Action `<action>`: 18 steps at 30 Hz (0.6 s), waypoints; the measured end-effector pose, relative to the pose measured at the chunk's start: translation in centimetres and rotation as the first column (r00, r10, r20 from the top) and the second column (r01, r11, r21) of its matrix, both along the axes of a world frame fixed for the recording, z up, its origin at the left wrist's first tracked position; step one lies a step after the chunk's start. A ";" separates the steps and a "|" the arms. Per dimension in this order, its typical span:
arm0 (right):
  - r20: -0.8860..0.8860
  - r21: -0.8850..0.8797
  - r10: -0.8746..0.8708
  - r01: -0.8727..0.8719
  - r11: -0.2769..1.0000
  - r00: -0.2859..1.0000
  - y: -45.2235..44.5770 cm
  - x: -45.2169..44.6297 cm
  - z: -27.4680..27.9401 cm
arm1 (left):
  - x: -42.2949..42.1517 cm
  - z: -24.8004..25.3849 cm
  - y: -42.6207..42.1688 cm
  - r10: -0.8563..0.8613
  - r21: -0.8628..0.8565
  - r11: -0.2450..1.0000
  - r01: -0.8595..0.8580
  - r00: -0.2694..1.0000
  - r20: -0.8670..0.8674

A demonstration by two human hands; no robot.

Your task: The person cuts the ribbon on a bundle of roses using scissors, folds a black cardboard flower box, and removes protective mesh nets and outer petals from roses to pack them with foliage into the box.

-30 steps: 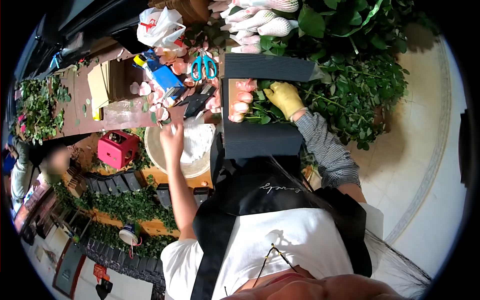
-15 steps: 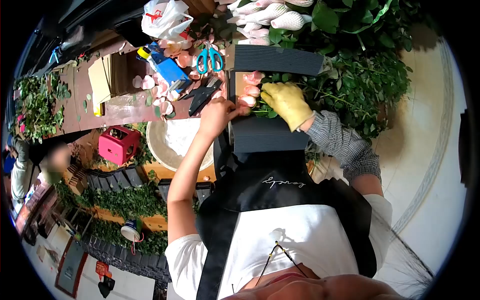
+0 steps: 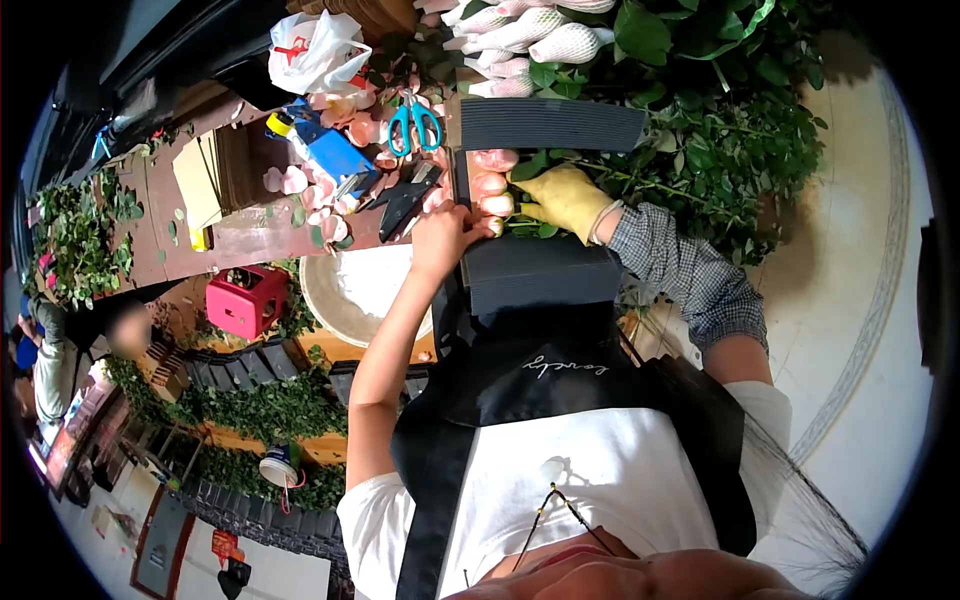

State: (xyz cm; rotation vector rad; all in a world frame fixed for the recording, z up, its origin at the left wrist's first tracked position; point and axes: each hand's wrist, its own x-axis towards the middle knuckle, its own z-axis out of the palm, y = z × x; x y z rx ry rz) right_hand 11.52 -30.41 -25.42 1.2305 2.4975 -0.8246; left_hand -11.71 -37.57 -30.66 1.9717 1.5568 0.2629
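Note:
A row of pink roses (image 3: 490, 183) lies on brown card between two dark corrugated flaps (image 3: 552, 124). At the lowest rose, my left hand (image 3: 443, 240), bare, has its fingers bent and closed on the flower head. My right hand (image 3: 568, 202) wears a yellow glove and rests over the stems and leaves just right of the flower heads. Its thumb and fingers are apart, pointing at the roses. The stems under the glove are mostly hidden.
Teal scissors (image 3: 413, 124), a black stapler (image 3: 408, 203), a blue box (image 3: 340, 160) and loose petals lie on the table. A round bin (image 3: 335, 310) stands below, beside a red stool (image 3: 243, 302). Net-wrapped roses (image 3: 520, 30) and leafy stems are behind. Another person (image 3: 50, 365) is far left.
My left hand has moved from above the bin's rim up and right to the lowest rose. My right hand stays at the stems, with its fingers now more spread.

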 end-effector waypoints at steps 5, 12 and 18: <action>0.074 0.162 -0.069 0.056 0.985 0.995 -0.8 -1.7 -1.1 | 0.2 -0.6 0.1 -0.038 0.038 0.998 0.039 0.999 -0.036; -0.236 0.181 0.042 0.001 0.983 0.971 -1.3 0.7 -3.1 | -0.2 1.1 0.1 0.303 -0.347 0.924 -0.161 0.862 0.407; -0.215 0.193 -0.018 0.060 0.979 0.976 -1.6 0.7 -3.0 | -0.6 -2.8 -0.4 0.467 -0.528 0.838 -0.137 0.681 0.565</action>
